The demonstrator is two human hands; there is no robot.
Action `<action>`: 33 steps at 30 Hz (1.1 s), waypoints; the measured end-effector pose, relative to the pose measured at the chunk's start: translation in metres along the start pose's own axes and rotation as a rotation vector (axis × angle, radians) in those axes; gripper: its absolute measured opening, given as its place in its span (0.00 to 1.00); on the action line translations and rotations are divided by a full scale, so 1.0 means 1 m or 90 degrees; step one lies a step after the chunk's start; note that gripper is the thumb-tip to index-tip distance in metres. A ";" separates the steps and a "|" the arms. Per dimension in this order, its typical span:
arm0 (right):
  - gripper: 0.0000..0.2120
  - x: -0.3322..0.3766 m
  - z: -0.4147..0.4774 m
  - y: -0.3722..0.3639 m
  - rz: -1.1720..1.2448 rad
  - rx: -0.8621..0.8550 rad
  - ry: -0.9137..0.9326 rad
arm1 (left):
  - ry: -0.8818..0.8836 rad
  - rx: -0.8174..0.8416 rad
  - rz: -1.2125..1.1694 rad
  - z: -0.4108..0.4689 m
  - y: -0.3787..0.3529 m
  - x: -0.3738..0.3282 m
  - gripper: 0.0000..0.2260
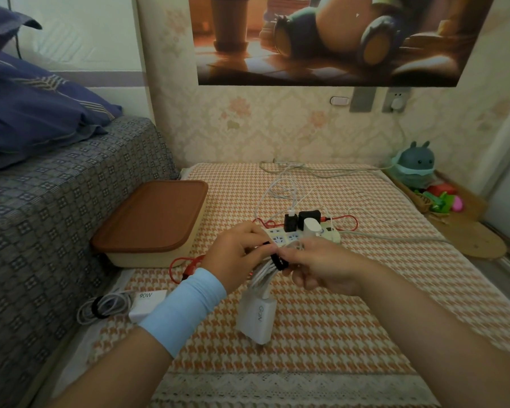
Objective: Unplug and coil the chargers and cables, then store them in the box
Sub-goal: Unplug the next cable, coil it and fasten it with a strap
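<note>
My left hand [235,254] and my right hand [321,265] both grip a coiled white cable [262,275] above the table, with a black strap [277,260] wrapped round it between them. A white charger [256,319] hangs from the coil. Behind my hands lies a white power strip [330,234] with two black chargers [302,219] and a white one [312,227] plugged in. A red cable [186,265] lies under my left wrist. A 90W charger [146,304] with a tied white cable [105,307] lies at the left. The box [153,219] has its brown lid on.
A checked orange cloth [336,319] covers the table. The sofa [42,216] with blue pillows stands left. Loose white cables [283,189] trail to the wall socket [396,103]. A teal toy [417,164] and small colourful items sit at the right edge.
</note>
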State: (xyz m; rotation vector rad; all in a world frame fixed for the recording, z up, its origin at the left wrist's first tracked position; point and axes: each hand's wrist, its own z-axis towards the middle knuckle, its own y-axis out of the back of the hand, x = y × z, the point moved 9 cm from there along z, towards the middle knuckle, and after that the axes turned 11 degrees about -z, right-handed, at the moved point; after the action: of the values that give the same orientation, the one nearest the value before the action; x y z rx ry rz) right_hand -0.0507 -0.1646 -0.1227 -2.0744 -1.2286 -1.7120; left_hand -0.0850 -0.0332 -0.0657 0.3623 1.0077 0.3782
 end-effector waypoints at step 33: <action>0.19 0.023 0.003 0.000 -0.100 -0.100 0.176 | 0.433 -0.001 -0.268 -0.015 -0.013 0.051 0.05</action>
State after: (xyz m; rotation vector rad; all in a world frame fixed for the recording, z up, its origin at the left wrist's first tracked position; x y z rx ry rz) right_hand -0.0487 -0.1524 -0.1034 -1.7780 -1.2318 -2.1429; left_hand -0.0720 -0.0189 -0.1165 -0.0001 1.7078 0.1118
